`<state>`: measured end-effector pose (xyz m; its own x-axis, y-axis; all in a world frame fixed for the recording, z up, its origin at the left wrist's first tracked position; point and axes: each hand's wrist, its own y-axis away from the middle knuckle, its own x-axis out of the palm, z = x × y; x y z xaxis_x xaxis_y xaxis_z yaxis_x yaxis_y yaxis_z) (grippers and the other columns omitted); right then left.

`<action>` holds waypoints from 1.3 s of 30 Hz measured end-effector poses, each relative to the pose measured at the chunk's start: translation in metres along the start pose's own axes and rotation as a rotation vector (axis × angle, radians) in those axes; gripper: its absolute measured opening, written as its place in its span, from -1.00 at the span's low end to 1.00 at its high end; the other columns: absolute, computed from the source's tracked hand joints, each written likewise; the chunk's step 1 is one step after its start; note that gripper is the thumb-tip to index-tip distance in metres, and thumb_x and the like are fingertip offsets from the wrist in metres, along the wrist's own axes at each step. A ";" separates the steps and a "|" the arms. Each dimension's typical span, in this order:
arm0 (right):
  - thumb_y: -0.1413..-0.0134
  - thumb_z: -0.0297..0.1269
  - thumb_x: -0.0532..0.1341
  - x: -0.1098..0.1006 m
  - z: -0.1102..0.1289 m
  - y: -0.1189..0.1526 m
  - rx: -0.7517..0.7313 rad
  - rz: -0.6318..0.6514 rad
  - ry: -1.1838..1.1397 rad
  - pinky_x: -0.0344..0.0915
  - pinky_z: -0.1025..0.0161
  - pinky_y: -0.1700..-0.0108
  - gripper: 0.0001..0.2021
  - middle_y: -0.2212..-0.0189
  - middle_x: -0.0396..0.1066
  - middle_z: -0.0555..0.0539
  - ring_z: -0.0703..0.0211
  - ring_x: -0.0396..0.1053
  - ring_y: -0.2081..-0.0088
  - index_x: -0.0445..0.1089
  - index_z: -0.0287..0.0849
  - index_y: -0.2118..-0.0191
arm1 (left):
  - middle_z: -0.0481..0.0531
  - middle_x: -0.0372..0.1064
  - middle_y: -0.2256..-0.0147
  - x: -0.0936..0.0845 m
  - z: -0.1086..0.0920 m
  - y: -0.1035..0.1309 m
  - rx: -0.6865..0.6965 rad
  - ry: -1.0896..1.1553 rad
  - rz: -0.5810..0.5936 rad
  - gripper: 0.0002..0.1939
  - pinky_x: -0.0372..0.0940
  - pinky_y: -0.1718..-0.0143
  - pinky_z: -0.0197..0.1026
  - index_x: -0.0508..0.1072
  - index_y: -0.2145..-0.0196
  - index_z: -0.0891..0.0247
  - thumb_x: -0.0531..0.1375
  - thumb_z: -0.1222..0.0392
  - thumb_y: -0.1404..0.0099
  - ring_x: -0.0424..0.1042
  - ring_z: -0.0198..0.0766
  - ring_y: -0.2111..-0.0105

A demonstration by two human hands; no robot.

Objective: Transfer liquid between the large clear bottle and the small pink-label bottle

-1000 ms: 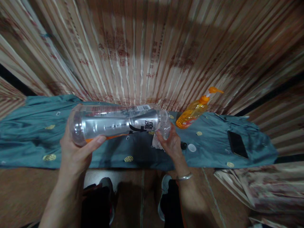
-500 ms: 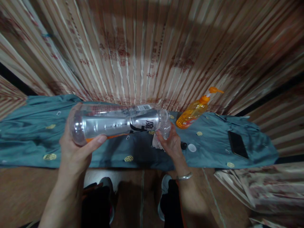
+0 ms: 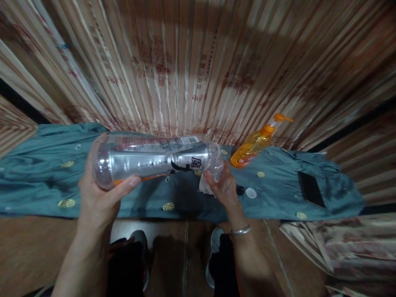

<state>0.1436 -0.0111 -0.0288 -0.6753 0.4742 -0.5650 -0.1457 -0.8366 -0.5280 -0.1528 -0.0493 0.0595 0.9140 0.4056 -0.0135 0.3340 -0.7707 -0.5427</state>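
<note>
A large clear bottle [image 3: 154,160] with a silver label lies sideways in the air over the green cloth [image 3: 182,202]. Around its base, at the left, my left hand [image 3: 102,189] is wrapped, the thumb along the near side. My right hand [image 3: 224,183] grips a small clear container [image 3: 215,165] against the bottle's mouth; the fingers partly hide it. Below the right hand a pale crumpled piece [image 3: 204,185] shows on the cloth. Just right of that hand lie a small black object [image 3: 240,190] and a white round cap [image 3: 251,193].
An orange pump bottle [image 3: 252,146] stands on the cloth beyond my right hand. A black phone [image 3: 311,189] lies at the right. Striped, printed curtain-like material [image 3: 185,74] rises behind the cloth. My shoes [image 3: 215,251] are on the tiled floor below.
The view has shifted very slightly, so everything sits a few pixels further right. Both hands keep the same hold on the bottle and the small container.
</note>
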 end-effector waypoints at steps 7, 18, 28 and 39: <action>-0.22 -0.01 0.29 -0.001 0.001 0.000 0.018 0.017 0.000 0.55 -0.24 -0.01 -0.41 -0.02 0.59 -0.37 -0.23 0.59 0.01 0.24 -0.19 -0.26 | 0.14 0.42 -0.23 0.003 -0.002 -0.001 -0.035 0.023 -0.009 0.10 0.04 -0.41 0.47 0.38 -0.30 0.01 0.59 -0.16 0.21 0.34 0.31 -0.31; -0.23 0.00 0.27 -0.002 0.002 -0.001 0.010 0.022 -0.001 0.55 -0.23 0.00 -0.44 -0.01 0.58 -0.41 -0.24 0.60 0.05 0.27 -0.21 -0.22 | 0.14 0.39 -0.27 0.002 -0.003 -0.001 -0.038 0.024 -0.021 0.09 0.02 -0.42 0.44 0.41 -0.28 -0.01 0.60 -0.14 0.23 0.30 0.31 -0.34; -0.25 0.03 0.26 -0.001 0.003 -0.001 0.017 0.017 0.002 0.54 -0.21 -0.01 -0.40 -0.02 0.57 -0.40 -0.24 0.59 0.00 0.24 -0.22 -0.26 | 0.14 0.42 -0.23 0.003 -0.004 0.000 -0.028 0.031 -0.019 0.07 0.05 -0.40 0.47 0.42 -0.27 -0.01 0.60 -0.15 0.23 0.33 0.33 -0.31; -0.27 0.10 0.23 0.000 0.002 -0.001 0.002 0.000 0.021 0.56 -0.13 0.04 -0.37 0.03 0.60 -0.40 -0.21 0.62 0.05 0.26 -0.31 -0.23 | 0.13 0.42 -0.22 0.003 -0.003 0.000 -0.011 -0.018 -0.009 0.06 0.16 -0.37 0.43 0.41 -0.27 0.00 0.56 -0.23 0.20 0.37 0.31 -0.27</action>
<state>0.1423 -0.0114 -0.0269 -0.6603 0.4793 -0.5781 -0.1470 -0.8374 -0.5265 -0.1494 -0.0493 0.0622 0.9065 0.4216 -0.0236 0.3451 -0.7719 -0.5339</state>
